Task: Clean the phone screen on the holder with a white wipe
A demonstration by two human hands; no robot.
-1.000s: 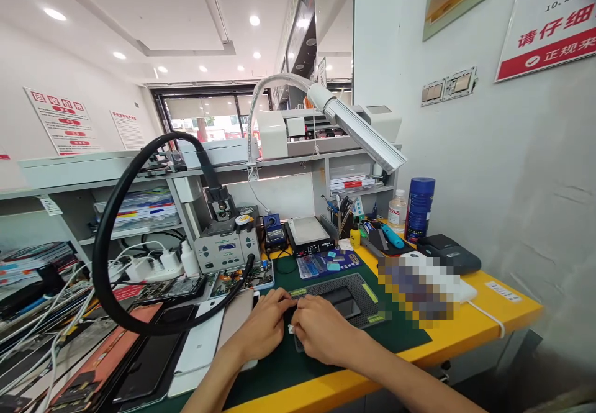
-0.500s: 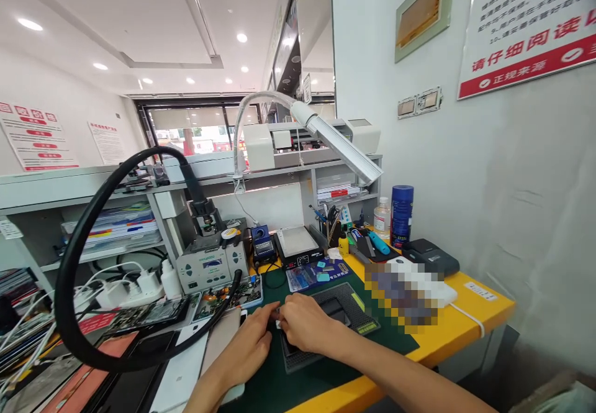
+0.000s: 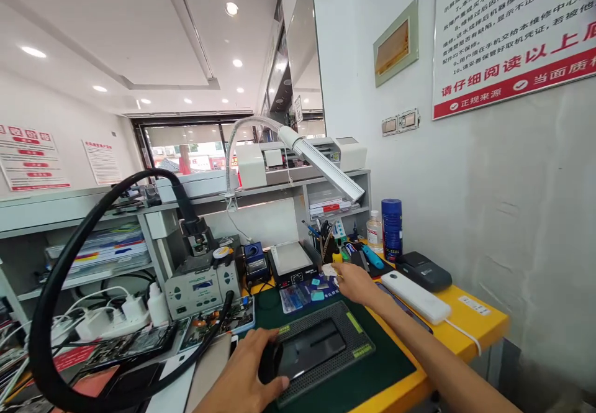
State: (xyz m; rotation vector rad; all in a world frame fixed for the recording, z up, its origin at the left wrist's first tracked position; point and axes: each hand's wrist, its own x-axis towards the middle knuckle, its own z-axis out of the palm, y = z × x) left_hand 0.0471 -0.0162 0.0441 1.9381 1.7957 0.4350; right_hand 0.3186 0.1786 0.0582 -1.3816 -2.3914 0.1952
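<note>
A dark smartphone [image 3: 310,352] lies in a grey dotted work pad [image 3: 351,352] on the green mat [image 3: 391,363]. My left hand [image 3: 249,369] is at the phone's left end, thumb and forefinger spread to either side of it and holding it. Part of that end is hidden by the hand. Farther back, my right hand [image 3: 356,284] reaches to a crumpled white tissue [image 3: 329,270], its fingertips closed on the edge. Just behind those fingers stands a small yellow bottle [image 3: 338,256]. Beside the tissue lies a blue printed sheet [image 3: 302,298] with light-blue pieces on it.
Left of the mat stand a grey rework station [image 3: 200,289] with a looping black hose [image 3: 35,313], and an open circuit board [image 3: 233,313]. A white power bank [image 3: 416,298] and a black box [image 3: 426,271] lie at right. A lamp [image 3: 326,167] hangs overhead.
My right hand has left the phone's left end and moved back and right to the tissue. My left hand has opened wider around the phone. The view has tilted up and turned right.
</note>
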